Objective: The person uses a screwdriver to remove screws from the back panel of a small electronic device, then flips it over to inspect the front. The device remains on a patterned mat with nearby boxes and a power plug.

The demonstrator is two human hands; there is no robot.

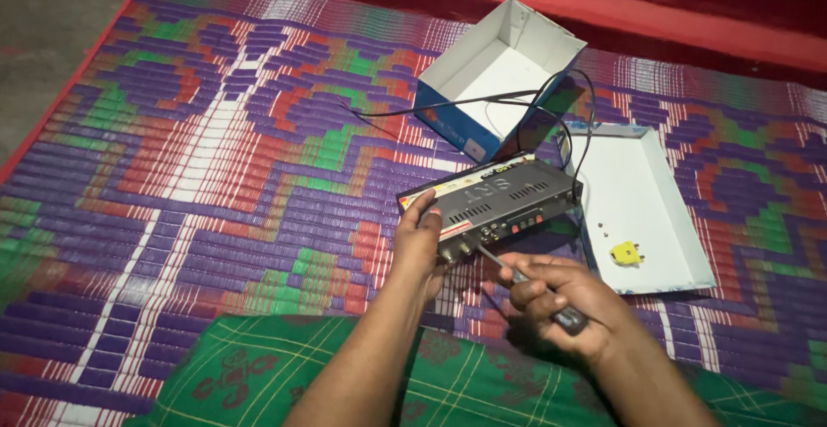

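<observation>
**Q:** Head view, centre: how will the box (491, 199) handle, and where should it be gripped?

**A:** Judged stiff and fairly light, a thin sheet-metal shell with slick painted faces; likely to skid on the mat (215, 177) unless braced; best gripped across a short end, clear of the knobs and sockets on the near face; cables (482, 101) at the rear may tug if it is turned.

**Q:** Where does it lie, and which way does it point?

**A:** Flat on the mat, just ahead of the person's knees; long axis runs from near-left to far-right, rising slightly toward the right; the face with knobs points toward the person, the cabled rear points away.

**Q:** State of the hands?

**A:** Left hand (419, 237) curled over the box's left end, fingers on top, thumb at the front edge, pressing it down; right hand (556, 302) closed in a fist round the handle of a screwdriver (534, 293), its shaft slanting up-left, its tip at the front face near the knobs.

**Q:** Surroundings?

**A:** Lid (642, 211), white inside, lies open-side up just right of the box, holding a yellow plug (626, 254) and what seem to be tiny screws; carton (495, 78), blue outside, stands tilted behind; green cloth (284, 367) covers the lap.
</observation>
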